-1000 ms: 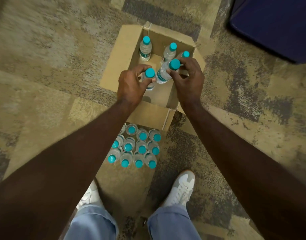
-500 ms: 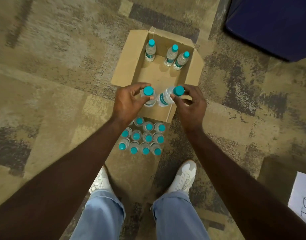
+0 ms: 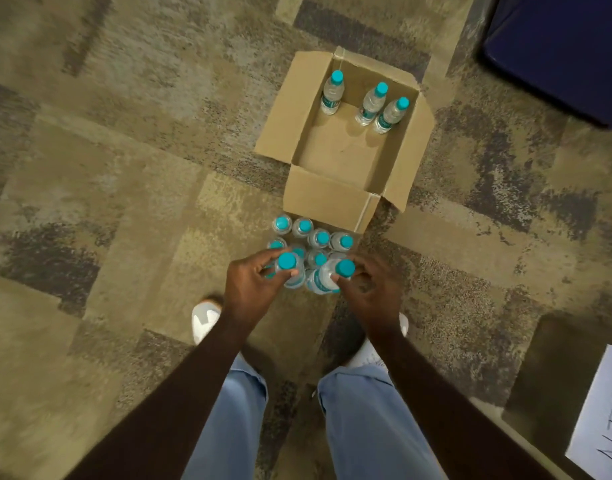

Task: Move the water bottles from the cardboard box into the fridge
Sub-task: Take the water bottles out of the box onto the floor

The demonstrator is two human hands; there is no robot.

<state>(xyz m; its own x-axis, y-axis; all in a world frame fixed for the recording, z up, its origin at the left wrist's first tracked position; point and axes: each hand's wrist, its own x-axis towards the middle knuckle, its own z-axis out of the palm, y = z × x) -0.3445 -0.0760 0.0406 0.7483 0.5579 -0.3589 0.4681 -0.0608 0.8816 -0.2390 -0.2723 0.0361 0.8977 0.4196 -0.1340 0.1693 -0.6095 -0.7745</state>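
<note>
An open cardboard box [image 3: 327,199] sits on the carpet with three upright water bottles [image 3: 332,93] standing along its far wall. Several more bottles with teal caps [image 3: 311,235] stand clustered on the floor just in front of the box. My left hand [image 3: 254,285] grips one clear bottle [image 3: 290,270] near its teal cap. My right hand [image 3: 370,289] holds a second bottle [image 3: 327,277] by its neck, tilted. Both held bottles hover over the near edge of the floor cluster. No fridge is in view.
A dark blue object [image 3: 561,46] fills the top right corner. A white sheet of paper with writing [image 3: 602,410] lies on the carpet at the lower right. My white shoes [image 3: 204,318] and blue-trousered legs stand just behind the bottle cluster.
Both hands lifted a bottle each out of the box and drew them back toward me. They now sit over the floor cluster instead of inside the box.
</note>
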